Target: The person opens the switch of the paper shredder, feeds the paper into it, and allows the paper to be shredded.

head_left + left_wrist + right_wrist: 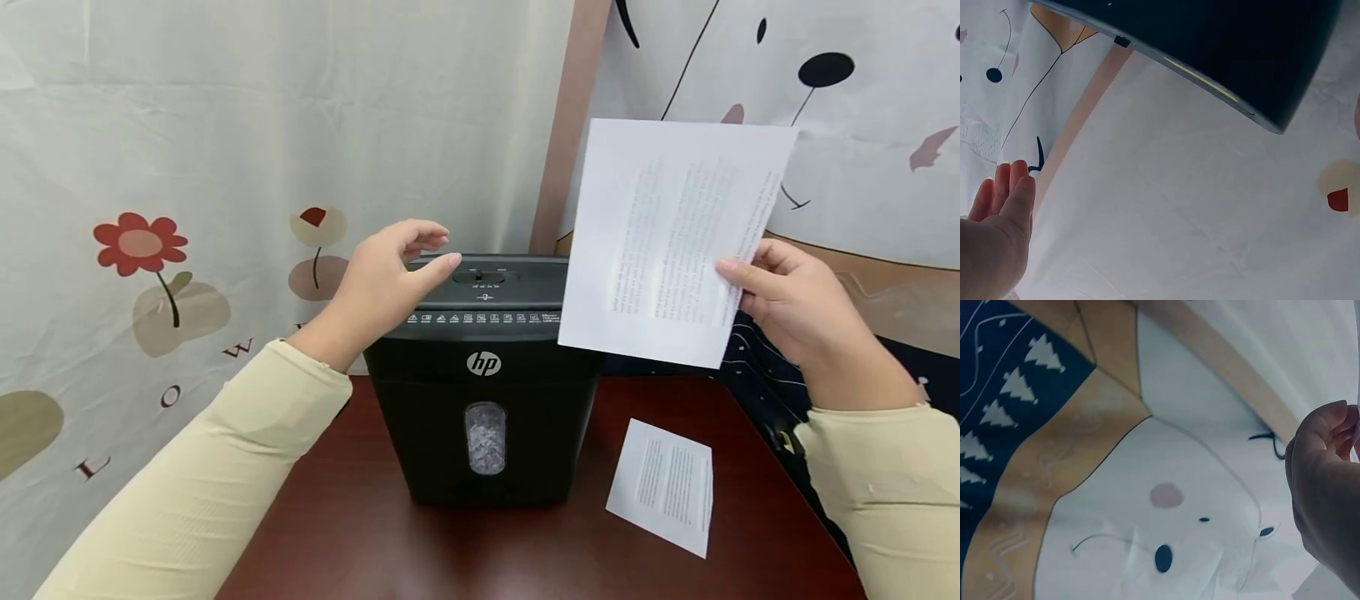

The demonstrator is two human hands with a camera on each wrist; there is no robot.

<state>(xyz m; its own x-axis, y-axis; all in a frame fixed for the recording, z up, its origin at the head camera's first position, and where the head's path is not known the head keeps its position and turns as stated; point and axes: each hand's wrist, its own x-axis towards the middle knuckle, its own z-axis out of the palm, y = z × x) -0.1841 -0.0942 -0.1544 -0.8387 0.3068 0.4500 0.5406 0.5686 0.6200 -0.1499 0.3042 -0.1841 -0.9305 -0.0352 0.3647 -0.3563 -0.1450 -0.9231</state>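
Note:
A sheet of paper [671, 242] with faint print showing is raised at the right of the head view. My right hand [798, 308] pinches its right edge between thumb and fingers; in the right wrist view that hand [1329, 481] is at the right edge. My left hand [386, 279] hovers by the top left of a black HP paper shredder [487, 408], fingers loosely bent and holding nothing. The left wrist view shows the same hand [1000, 231] apart from the shredder's dark body [1229, 50]. Whitish shreds fill the shredder's front window [486, 439].
A second printed sheet [663, 487] lies on the dark red table [337, 533], right of the shredder. Behind hang a light curtain [262, 125] with flower prints and a cloth with a cartoon animal face [862, 167]. The table's right edge runs near the right forearm.

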